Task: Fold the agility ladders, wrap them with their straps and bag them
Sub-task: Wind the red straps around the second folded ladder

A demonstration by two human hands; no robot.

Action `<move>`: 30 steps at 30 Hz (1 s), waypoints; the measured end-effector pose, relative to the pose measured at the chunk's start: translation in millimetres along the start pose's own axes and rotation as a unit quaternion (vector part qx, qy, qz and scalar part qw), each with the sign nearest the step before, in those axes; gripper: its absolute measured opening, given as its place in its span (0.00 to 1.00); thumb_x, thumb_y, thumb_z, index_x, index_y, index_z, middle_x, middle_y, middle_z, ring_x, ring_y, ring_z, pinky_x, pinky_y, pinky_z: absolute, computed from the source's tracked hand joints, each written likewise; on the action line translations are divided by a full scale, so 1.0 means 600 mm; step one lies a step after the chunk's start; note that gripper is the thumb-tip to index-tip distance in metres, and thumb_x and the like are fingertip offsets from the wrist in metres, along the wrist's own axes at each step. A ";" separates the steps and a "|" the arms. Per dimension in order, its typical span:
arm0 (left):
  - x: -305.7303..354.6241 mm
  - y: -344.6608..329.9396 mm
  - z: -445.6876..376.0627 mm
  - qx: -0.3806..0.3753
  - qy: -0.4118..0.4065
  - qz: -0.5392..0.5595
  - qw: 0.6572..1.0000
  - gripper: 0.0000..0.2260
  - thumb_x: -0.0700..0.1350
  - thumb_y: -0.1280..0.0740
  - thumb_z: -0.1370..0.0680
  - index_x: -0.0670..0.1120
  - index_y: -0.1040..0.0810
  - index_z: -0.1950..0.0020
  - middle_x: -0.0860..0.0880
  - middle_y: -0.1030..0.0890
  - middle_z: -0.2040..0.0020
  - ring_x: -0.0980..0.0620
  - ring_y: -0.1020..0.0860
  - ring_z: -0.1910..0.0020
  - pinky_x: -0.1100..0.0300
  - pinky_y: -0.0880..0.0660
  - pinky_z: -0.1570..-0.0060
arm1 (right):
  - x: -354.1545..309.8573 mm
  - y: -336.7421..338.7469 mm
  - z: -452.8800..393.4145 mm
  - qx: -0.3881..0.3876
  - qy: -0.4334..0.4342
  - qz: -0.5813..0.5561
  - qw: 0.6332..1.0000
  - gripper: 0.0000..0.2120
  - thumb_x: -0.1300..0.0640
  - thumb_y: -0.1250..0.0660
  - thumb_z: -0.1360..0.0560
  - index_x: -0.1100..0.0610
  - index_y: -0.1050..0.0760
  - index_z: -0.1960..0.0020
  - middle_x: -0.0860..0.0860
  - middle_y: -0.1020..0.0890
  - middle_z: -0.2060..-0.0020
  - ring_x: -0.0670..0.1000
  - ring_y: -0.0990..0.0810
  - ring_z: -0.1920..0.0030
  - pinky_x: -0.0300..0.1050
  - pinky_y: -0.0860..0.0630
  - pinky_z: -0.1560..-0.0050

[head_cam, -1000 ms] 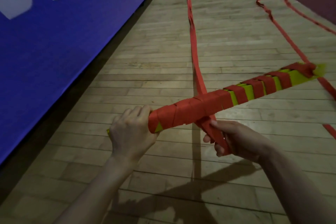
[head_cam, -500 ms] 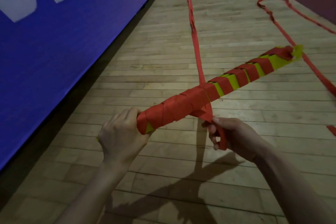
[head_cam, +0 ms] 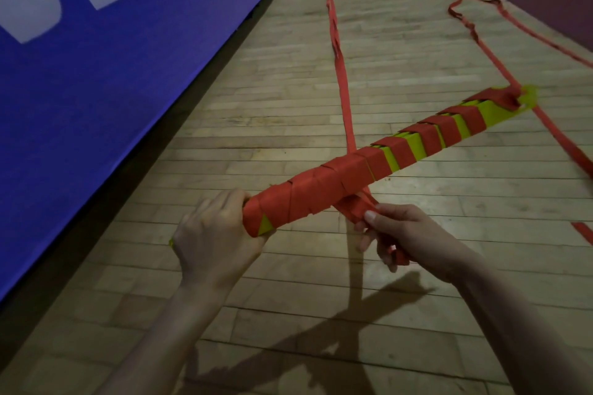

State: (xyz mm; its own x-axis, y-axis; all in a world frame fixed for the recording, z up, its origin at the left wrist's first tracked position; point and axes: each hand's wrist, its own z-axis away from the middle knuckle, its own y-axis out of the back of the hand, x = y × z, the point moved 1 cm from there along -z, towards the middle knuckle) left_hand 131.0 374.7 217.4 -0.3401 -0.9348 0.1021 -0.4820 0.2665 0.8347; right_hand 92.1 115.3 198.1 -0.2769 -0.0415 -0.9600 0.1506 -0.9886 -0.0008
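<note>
- We've got the bundle (head_cam: 369, 167) up in the air over the floor (head_cam: 256, 106), mid-frame. Left hand (head_cam: 215, 234) has its grip curled round the near end, lower left of centre.
- Right hand (head_cam: 407, 234) is just below the bundle's middle, fingers pinching the strap (head_cam: 341, 74) where it drops off the wrap.
- Long axis runs diagonally: near end at lower left, far end pointing to the upper right and tilted up a bit. Yellow rungs peek out between the red turns on the far half; the near half is pretty much solid red.
- From the bundle the strap runs away up the frame along the floor, so there's a lot left to wind, we'd say.
- A second strap (head_cam: 481, 26) trails from the far tip toward the upper right, wiggly at its end.
- What could bite us: if the right hand lets the tension drop, the turns near the middle could loosen and slide, since they're only overlapped.
- That long tail could twist or snag on the floor as it's pulled in, giving lumpy turns.
- The other strap could get caught under the wrap if the bundle swings. No bag in view.
</note>
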 end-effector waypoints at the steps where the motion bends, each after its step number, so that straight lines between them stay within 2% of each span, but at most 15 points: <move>1: 0.000 0.001 -0.001 0.001 0.000 0.000 1.000 0.22 0.57 0.21 0.39 0.47 0.22 0.52 0.50 0.20 0.62 0.48 0.21 0.65 0.57 0.26 0.66 | 0.000 0.000 0.000 0.011 -0.003 0.010 1.000 0.11 0.56 0.40 0.19 0.63 0.23 0.50 0.54 0.17 0.64 0.47 0.26 0.72 0.39 0.29 0.74; 6: 0.001 0.008 -0.003 0.005 0.005 0.002 1.000 0.23 0.58 0.22 0.39 0.48 0.22 0.52 0.51 0.20 0.62 0.49 0.21 0.65 0.59 0.27 0.66 | 0.003 -0.001 -0.010 0.061 -0.023 0.073 0.995 0.12 0.55 0.38 0.19 0.59 0.20 0.56 0.48 0.21 0.69 0.45 0.24 0.70 0.41 0.28 0.66; 9: -0.001 0.014 -0.003 0.007 0.007 -0.001 1.000 0.22 0.58 0.23 0.39 0.48 0.21 0.52 0.51 0.20 0.62 0.49 0.21 0.65 0.59 0.28 0.66 | -0.011 -0.005 -0.008 0.055 -0.021 0.124 0.990 0.11 0.54 0.36 0.20 0.57 0.18 0.55 0.50 0.19 0.64 0.46 0.23 0.67 0.41 0.26 0.67; 10: -0.002 0.015 -0.003 0.006 0.007 -0.004 1.000 0.22 0.58 0.23 0.39 0.48 0.21 0.52 0.51 0.20 0.62 0.49 0.21 0.65 0.59 0.28 0.66 | -0.020 -0.006 -0.006 0.042 -0.010 0.187 0.981 0.11 0.52 0.36 0.20 0.54 0.18 0.55 0.50 0.18 0.62 0.46 0.23 0.65 0.42 0.26 0.66; 11: -0.003 0.015 -0.002 0.004 0.006 -0.007 1.000 0.23 0.58 0.22 0.39 0.47 0.21 0.52 0.51 0.20 0.62 0.49 0.21 0.65 0.58 0.27 0.65 | -0.028 -0.006 -0.005 0.028 0.003 0.286 0.958 0.10 0.50 0.36 0.21 0.51 0.18 0.54 0.49 0.18 0.60 0.46 0.23 0.62 0.44 0.26 0.62; 13: -0.006 0.015 -0.001 0.008 0.000 -0.013 1.000 0.22 0.56 0.21 0.39 0.47 0.22 0.51 0.50 0.20 0.61 0.48 0.21 0.65 0.56 0.26 0.65 | -0.042 -0.010 -0.006 0.012 0.030 0.472 0.881 0.09 0.45 0.38 0.21 0.45 0.20 0.53 0.45 0.19 0.58 0.44 0.25 0.57 0.49 0.28 0.48; 15: -0.009 0.012 0.001 0.022 -0.013 -0.024 0.999 0.22 0.53 0.20 0.38 0.46 0.22 0.51 0.49 0.20 0.62 0.47 0.21 0.65 0.55 0.25 0.65 | -0.052 -0.013 -0.008 0.036 0.058 0.507 0.859 0.10 0.44 0.39 0.20 0.44 0.20 0.54 0.42 0.20 0.58 0.41 0.30 0.56 0.49 0.39 0.43; 18: -0.011 0.007 0.005 0.036 -0.014 -0.037 0.999 0.21 0.50 0.19 0.38 0.44 0.22 0.52 0.48 0.20 0.62 0.46 0.22 0.66 0.55 0.27 0.64 | -0.046 -0.014 -0.004 0.106 0.095 0.455 0.879 0.12 0.48 0.38 0.21 0.48 0.16 0.54 0.44 0.26 0.57 0.35 0.36 0.53 0.43 0.48 0.47; 20: -0.009 0.003 0.012 0.040 -0.005 -0.033 0.999 0.21 0.52 0.20 0.37 0.44 0.22 0.52 0.48 0.21 0.62 0.47 0.22 0.66 0.56 0.28 0.64 | -0.036 -0.018 0.000 0.135 0.123 0.410 0.894 0.13 0.51 0.36 0.22 0.52 0.15 0.58 0.45 0.27 0.59 0.26 0.38 0.53 0.40 0.47 0.50; 21: -0.006 0.001 0.015 0.041 0.000 -0.028 0.999 0.21 0.53 0.20 0.38 0.45 0.22 0.52 0.48 0.21 0.62 0.47 0.22 0.66 0.56 0.28 0.64 | -0.030 -0.019 0.000 0.142 0.129 0.351 0.916 0.13 0.54 0.35 0.22 0.54 0.15 0.62 0.46 0.24 0.61 0.26 0.33 0.55 0.41 0.43 0.50; 23: -0.002 -0.004 0.018 0.047 0.002 -0.027 0.999 0.21 0.52 0.19 0.38 0.44 0.22 0.52 0.48 0.21 0.62 0.47 0.22 0.65 0.56 0.28 0.64 | -0.021 -0.022 -0.003 0.139 0.100 0.094 0.981 0.15 0.60 0.36 0.24 0.60 0.19 0.67 0.52 0.18 0.67 0.37 0.23 0.64 0.43 0.31 0.56; 25: 0.001 -0.007 0.017 0.057 -0.003 -0.040 0.998 0.21 0.50 0.19 0.38 0.44 0.22 0.52 0.47 0.21 0.62 0.46 0.22 0.66 0.55 0.28 0.64 | -0.016 -0.027 -0.005 0.115 0.035 -0.151 0.981 0.14 0.63 0.41 0.23 0.66 0.24 0.64 0.56 0.20 0.72 0.47 0.25 0.74 0.41 0.28 0.68; 27: 0.002 -0.008 0.014 0.079 -0.014 -0.061 0.995 0.20 0.48 0.20 0.38 0.43 0.22 0.52 0.46 0.21 0.62 0.44 0.22 0.65 0.54 0.28 0.63 | -0.017 -0.029 -0.001 0.098 -0.016 -0.253 0.962 0.15 0.59 0.43 0.22 0.66 0.26 0.62 0.56 0.23 0.70 0.45 0.36 0.81 0.37 0.39 0.79; 28: 0.003 -0.009 0.013 0.097 -0.021 -0.071 0.993 0.18 0.47 0.21 0.37 0.43 0.21 0.53 0.46 0.20 0.62 0.44 0.22 0.65 0.53 0.28 0.62 | -0.018 -0.026 -0.002 0.090 -0.037 -0.261 0.960 0.19 0.52 0.42 0.22 0.66 0.26 0.63 0.57 0.23 0.69 0.44 0.41 0.81 0.36 0.45 0.80; 30: 0.004 -0.008 0.014 0.135 -0.046 -0.105 0.984 0.14 0.45 0.24 0.34 0.44 0.22 0.52 0.46 0.20 0.61 0.43 0.22 0.63 0.52 0.30 0.58 | -0.026 -0.024 -0.002 0.086 -0.072 -0.212 0.971 0.31 0.35 0.41 0.27 0.65 0.24 0.64 0.57 0.25 0.69 0.44 0.43 0.81 0.33 0.49 0.79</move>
State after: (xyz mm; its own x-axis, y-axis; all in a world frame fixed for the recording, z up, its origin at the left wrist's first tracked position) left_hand 125.7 373.3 208.9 -0.2752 -0.9543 -0.1169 -0.7421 0.1335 0.6568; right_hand 95.6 130.4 212.9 -0.4110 0.3666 -0.8347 -0.1623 -0.9304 -0.3288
